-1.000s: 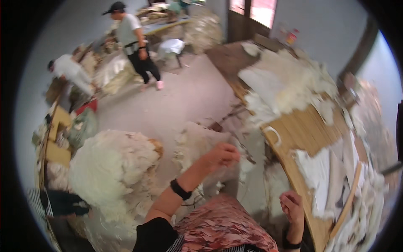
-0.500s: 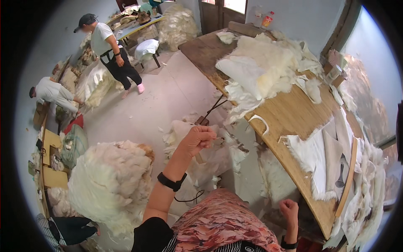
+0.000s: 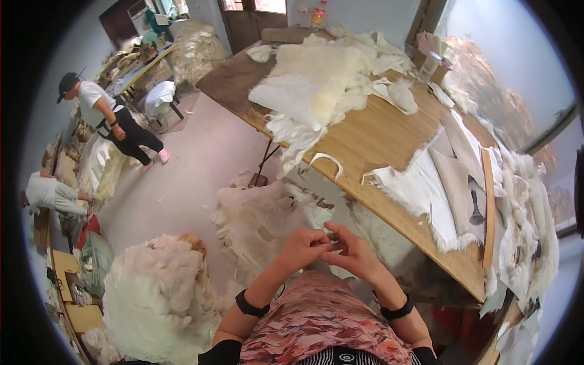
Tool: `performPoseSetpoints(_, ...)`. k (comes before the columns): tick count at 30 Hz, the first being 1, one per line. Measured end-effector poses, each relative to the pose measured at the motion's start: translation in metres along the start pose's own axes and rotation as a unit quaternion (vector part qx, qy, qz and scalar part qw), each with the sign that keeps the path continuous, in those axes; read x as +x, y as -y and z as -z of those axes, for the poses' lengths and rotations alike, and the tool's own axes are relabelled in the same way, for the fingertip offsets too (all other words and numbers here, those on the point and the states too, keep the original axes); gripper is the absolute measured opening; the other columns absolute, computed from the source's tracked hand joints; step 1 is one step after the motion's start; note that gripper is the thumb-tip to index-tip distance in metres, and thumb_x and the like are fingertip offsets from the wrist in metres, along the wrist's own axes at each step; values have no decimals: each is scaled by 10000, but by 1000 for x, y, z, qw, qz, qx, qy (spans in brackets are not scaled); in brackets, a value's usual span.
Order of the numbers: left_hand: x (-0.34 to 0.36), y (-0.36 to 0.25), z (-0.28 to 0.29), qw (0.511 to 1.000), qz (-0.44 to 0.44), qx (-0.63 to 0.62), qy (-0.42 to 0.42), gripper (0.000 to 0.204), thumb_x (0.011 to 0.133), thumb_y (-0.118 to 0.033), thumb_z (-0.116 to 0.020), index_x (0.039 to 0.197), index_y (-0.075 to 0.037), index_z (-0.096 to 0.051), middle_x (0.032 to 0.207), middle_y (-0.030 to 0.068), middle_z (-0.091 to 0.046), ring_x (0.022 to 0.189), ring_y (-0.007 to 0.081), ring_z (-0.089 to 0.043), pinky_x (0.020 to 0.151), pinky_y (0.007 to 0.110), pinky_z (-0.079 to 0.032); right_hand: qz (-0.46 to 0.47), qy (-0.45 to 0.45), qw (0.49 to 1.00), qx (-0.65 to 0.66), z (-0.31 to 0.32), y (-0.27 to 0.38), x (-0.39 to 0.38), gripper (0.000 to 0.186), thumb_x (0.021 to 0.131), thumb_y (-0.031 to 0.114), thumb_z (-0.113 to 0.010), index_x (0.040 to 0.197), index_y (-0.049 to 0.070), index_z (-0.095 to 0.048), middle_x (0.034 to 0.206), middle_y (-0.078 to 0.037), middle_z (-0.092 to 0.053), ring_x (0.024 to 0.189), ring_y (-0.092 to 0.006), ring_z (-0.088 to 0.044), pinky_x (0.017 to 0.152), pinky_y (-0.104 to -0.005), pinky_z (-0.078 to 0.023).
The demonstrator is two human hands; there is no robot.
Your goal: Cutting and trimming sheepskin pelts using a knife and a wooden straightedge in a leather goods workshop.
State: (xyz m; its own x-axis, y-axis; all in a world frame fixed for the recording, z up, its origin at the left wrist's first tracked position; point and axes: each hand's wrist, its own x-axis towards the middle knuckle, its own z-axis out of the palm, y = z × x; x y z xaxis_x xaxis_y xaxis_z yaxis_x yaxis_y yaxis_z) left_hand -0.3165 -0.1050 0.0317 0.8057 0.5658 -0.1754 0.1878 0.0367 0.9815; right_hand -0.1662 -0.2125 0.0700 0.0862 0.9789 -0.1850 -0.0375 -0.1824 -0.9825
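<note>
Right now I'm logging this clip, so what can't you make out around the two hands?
- Head view: whatever the left hand and right hand pinch is too small to identify.
- The pelt below is partly covered by both hands.
- The wooden table runs out of the picture's dark rim at right.

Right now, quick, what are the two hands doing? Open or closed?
Left hand: fingers curled, pinching something tiny; what it is cannot be told.
Right hand: partly closed, fingertips meeting the left hand's at the same tiny thing.
</note>
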Motion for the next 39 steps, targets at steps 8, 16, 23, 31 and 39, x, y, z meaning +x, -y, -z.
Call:
performPoseSetpoints(8,-11,10,31,978,23,-10,-208,86,824,-98,-668,770,-31,-659,608,-55,-522,578,21,-449,522,216,-364,-111,-101,978,147,36,-17,-26,56,869,78,-659,865,22,-657,623,56,-503,513,-11,-368,453,-195,-237)
performPoseSetpoints(16,-17,-7,-24,986,82,-141,-22,124,825,-96,-717,925,-23,-707,676,-56,-582,582,11,-469,526,187,-355,-46,-151,967,202,26,-10,-30,52,871,81,-669,871,30,-658,615,51,-512,504,-14,-373,445,-185,-236)
performPoseSetpoints(23,-11,-14,-40,933,83,-344,-62,193,840,-81,-710,1028,-36,-709,733,-45,-622,590,10,-444,532,175,-343,-37,-129,980,145,19,-8,-37,64,880,107,-668,904,47,-673,694,59,-577,589,-12,-451,516,-180,-326)
performPoseSetpoints(31,-14,-17,-38,949,32,-288,-120,86,843,-55,-693,917,-16,-711,744,-13,-630,633,37,-494,560,186,-378,-52,-137,974,171,17,-20,-41,38,881,69,-652,886,35,-669,670,49,-576,534,-7,-446,473,-166,-295)
performPoseSetpoints(39,-15,-33,-37,989,-40,-92,-105,76,835,-20,-681,907,-7,-702,744,-12,-622,657,30,-493,578,191,-373,93,-207,973,35,18,0,-29,341,907,75,-621,1238,23,-555,1064,-43,-622,897,-97,-584,716,-230,-477)
